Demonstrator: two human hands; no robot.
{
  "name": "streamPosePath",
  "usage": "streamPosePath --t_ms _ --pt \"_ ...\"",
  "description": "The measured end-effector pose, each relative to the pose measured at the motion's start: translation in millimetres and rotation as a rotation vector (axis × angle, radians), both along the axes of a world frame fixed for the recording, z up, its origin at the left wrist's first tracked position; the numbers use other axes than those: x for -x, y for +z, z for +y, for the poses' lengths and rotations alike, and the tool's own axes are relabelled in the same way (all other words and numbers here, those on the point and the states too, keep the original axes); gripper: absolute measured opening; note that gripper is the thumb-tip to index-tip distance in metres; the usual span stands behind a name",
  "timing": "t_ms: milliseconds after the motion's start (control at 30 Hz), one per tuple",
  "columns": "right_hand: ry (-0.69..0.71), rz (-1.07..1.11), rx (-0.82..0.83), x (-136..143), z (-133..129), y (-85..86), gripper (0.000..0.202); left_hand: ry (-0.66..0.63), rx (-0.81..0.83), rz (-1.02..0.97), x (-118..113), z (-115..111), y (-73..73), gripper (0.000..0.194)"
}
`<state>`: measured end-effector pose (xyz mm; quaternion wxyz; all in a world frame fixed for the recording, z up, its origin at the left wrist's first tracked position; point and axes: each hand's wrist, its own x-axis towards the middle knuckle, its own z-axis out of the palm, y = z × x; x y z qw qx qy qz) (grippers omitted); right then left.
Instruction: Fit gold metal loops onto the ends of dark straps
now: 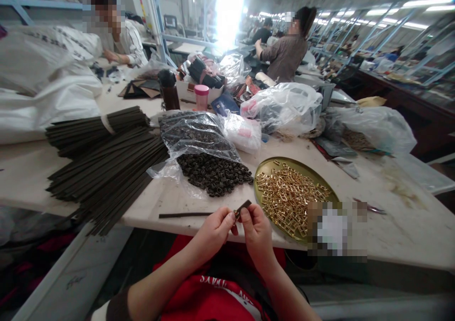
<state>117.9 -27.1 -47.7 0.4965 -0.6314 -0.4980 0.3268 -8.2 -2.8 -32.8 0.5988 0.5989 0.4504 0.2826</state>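
While the left hand (pixel 217 224) pinched a dark strip (pixel 185 215) near one end, the right hand (pixel 259 228) held its tip close by, at the near edge of the tabletop (pixel 355 188), the long tail running off leftward. What seemed a gold buckle (pixel 236 213), mostly hidden, showed at the strip between the hands. Near the right hand was a green tray (pixel 317 174) of gold buckles (pixel 284 195); beyond, dark loops (pixel 215 175) lay partly in a clear bag (pixel 194 131), with bundled strips (pixel 103 164) to their left

- Strip bundles (pixel 106 162) block the left.
- Black rings (pixel 215 174) and a plastic bag (pixel 195 131) stand ahead.
- The tray (pixel 311 170) hems the right hand (pixel 256 226).
- Bare tabletop (pixel 366 186) right of the tray leaves passage.
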Motion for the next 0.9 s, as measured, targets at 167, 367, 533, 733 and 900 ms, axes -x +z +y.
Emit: streamPosePath --t_ms 167,367,533,733,900 --pt "0.022 -0.010 0.013 0.0 4.2 -3.6 0.025 0.036 -0.041 0.030 0.4 1.7 1.2 0.029" --pt "0.063 0.123 0.028 3.2 10.4 2.2 0.025 0.049 -0.097 0.059 0.3 5.2 2.3 0.026" --pt "0.065 0.084 0.000 4.6 14.7 6.8 0.023 0.060 -0.134 0.043 0.0 7.9 2.1 0.025" --pt "0.104 0.146 0.049 7.7 16.0 5.9 0.017 0.100 -0.167 0.083 0.4 5.8 -0.8 0.024" --pt "0.102 0.238 0.079 9.9 12.9 7.2 0.016 0.124 -0.161 0.122 -0.1 3.8 -1.5 0.020"
